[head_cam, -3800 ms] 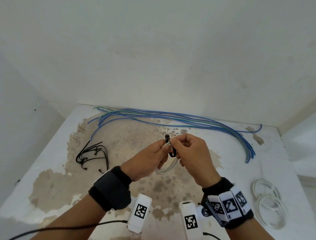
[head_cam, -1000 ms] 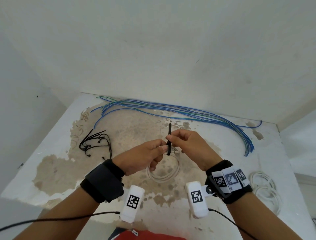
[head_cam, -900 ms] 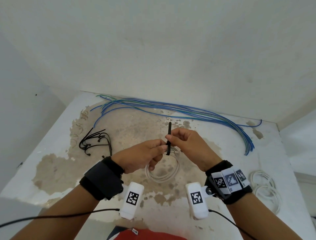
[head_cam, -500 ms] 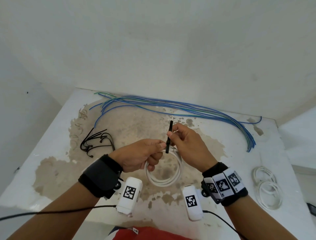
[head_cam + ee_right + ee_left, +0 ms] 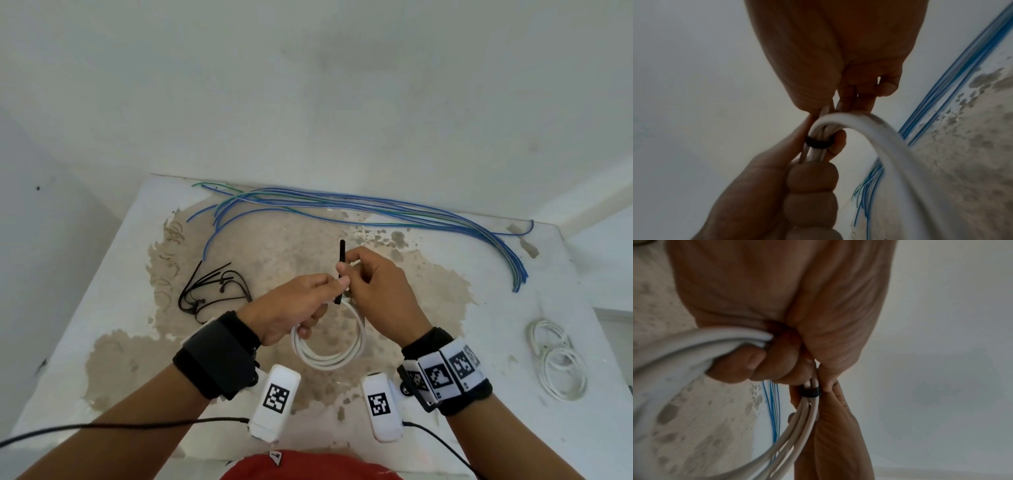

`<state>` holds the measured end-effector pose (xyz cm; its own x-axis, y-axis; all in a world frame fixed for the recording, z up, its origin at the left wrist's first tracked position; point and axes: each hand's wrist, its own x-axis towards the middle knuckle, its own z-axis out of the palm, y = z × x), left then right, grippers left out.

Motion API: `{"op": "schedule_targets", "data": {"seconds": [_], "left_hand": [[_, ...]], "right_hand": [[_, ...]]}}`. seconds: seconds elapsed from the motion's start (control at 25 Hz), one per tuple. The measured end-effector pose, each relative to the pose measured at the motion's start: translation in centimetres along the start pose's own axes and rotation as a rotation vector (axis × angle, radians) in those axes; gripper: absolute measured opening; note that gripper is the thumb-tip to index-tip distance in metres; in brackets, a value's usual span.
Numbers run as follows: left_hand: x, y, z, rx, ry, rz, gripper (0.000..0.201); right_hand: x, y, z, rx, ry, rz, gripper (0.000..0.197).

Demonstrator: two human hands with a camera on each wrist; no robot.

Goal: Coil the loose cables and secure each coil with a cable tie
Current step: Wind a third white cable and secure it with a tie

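Blue wires (image 5: 376,209) behind, spare ties (image 5: 212,287) left

We see bare forearms, black wristbands (image 5: 219,356), white tagged camera pods (image 5: 275,397), marker-tiled right band (image 5: 442,370), black leads (image 5: 120,426), red garment (image 5: 308,467).

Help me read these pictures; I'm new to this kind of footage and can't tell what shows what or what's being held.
No machine here: a person wears three cameras. The wide picture comes from the head; the two dark close-ups look along each wrist. The left hand holds a white cable coil, while the right hand pinches a black cable tie looped around it. On the stained table lie loose blue cables, spare black ties and finished white coils.
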<state>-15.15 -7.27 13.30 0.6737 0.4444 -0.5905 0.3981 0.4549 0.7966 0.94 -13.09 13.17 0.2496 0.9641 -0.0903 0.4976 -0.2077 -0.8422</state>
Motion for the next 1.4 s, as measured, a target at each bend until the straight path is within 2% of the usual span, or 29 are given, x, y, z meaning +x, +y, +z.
{"op": "schedule_targets", "data": {"seconds": [0.16,0.28,0.44,0.56,0.72,0.96,1.04,1.08,1.16,1.24,1.28,1.4], "left_hand": [[-0.1,0.3,-1.1,-0.014,0.015,0.023,0.034],[-0.1,0.6,-1.4,0.027,0.091,0.03,0.045],[0.1,0.2,-2.3,0.042,0.122,0.046,0.052],[0.2,0.1,-2.8,0.051,0.125,0.048,0.041],[0.0,0.2,-3.0,0.213,0.167,0.137,0.031],[0.8,0.2,-2.9,0.174,0.134,0.128,0.035],[1.0,0.3,-3.3,0.081,0.117,0.086,0.03],[1.0,0.3,-3.6,0.002,0.107,0.062,0.029],[1.3,0.3,-4.4,-0.123,0.121,0.022,0.03],[1.7,0.2,-5.3,-0.174,0.149,0.005,0.028],[1.8,0.2,-5.7,-0.216,0.143,0.005,0.031],[1.8,-0.3,-6.6,-0.476,0.072,0.065,0.049]], "right_hand": [[1.2,-0.3,0.3,0.161,-0.005,0.059,0.015],[1.7,-0.9,0.6,0.272,-0.005,0.094,0.014],[2.0,-1.9,1.2,0.369,-0.002,0.17,0.014],[2.5,-2.3,2.0,0.343,0.049,0.154,0.012],[3.3,-2.5,2.2,0.327,0.116,0.134,0.014],[4.6,-2.3,2.4,0.515,0.062,0.289,0.02],[4.8,-1.9,2.2,0.569,-0.002,0.328,0.012],[4.8,-1.7,1.8,0.573,-0.08,0.351,0.015],[3.8,-1.1,0.9,0.482,-0.312,0.403,0.035],[2.2,-0.6,0.9,0.415,-0.529,0.392,0.042],[1.6,-0.3,1.2,0.416,-0.568,0.372,0.04],[1.3,0.7,1.8,0.509,-0.44,0.361,0.028]]}}
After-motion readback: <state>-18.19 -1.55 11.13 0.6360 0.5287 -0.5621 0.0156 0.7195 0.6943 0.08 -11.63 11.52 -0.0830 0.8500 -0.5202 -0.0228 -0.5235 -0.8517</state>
